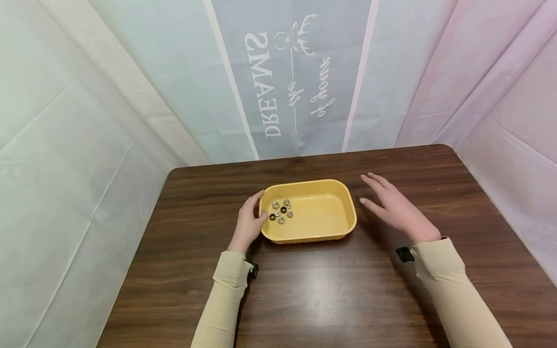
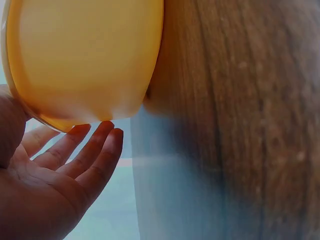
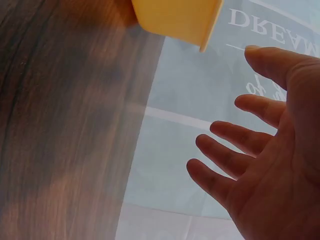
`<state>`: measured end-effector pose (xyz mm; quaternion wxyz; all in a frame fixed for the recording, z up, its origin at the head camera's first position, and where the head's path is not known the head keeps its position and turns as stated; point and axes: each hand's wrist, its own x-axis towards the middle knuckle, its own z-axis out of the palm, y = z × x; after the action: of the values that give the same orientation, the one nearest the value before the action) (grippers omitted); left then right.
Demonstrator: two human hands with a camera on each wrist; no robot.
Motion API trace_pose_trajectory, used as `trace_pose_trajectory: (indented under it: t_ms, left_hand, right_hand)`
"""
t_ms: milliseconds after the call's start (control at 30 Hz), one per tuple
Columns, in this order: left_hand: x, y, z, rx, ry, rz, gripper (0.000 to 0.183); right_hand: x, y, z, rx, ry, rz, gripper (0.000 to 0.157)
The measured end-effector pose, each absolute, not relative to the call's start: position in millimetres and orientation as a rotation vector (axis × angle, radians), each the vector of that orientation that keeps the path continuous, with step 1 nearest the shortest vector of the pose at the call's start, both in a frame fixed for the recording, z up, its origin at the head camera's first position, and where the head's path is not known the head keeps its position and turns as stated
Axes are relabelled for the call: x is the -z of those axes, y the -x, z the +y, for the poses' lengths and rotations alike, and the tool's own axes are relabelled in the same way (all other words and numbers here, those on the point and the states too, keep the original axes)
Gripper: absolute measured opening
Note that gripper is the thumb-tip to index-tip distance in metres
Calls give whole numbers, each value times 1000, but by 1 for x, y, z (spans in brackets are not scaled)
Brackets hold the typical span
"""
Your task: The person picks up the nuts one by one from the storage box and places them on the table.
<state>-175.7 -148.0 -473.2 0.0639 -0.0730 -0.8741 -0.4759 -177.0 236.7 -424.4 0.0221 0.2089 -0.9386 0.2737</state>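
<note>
A yellow plastic tray [image 1: 319,220] with rounded corners sits on the dark wooden table. Several small hex nuts [image 1: 281,220], silver and black, lie loose on its floor toward the left end. My left hand [image 1: 249,221] grips the tray's left end, the thumb over the rim and the fingers along the outer wall. Seen from the left wrist, those fingertips [image 2: 116,132] meet the yellow wall from outside. My right hand [image 1: 393,208] hovers beside the tray's right end, apart from it, fingers spread and holding nothing; the right wrist view shows its palm [image 3: 280,175].
The wooden table [image 1: 304,290] has a rounded far right corner. Behind it hangs a pale curtain [image 1: 296,87] with mirrored lettering and a deer head, and light cloth [image 1: 56,183] hangs on both sides. Dark straps [image 1: 405,254] show at the sleeve cuffs.
</note>
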Motion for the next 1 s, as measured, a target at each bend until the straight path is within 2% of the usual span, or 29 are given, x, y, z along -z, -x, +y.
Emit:
trace_pose_trajectory:
  t_ms: [1000]
  left_hand:
    - [476,176,-147,1487,186,-2612,58]
  right_hand:
    - [409,186,222,-955,-756,-2806,63]
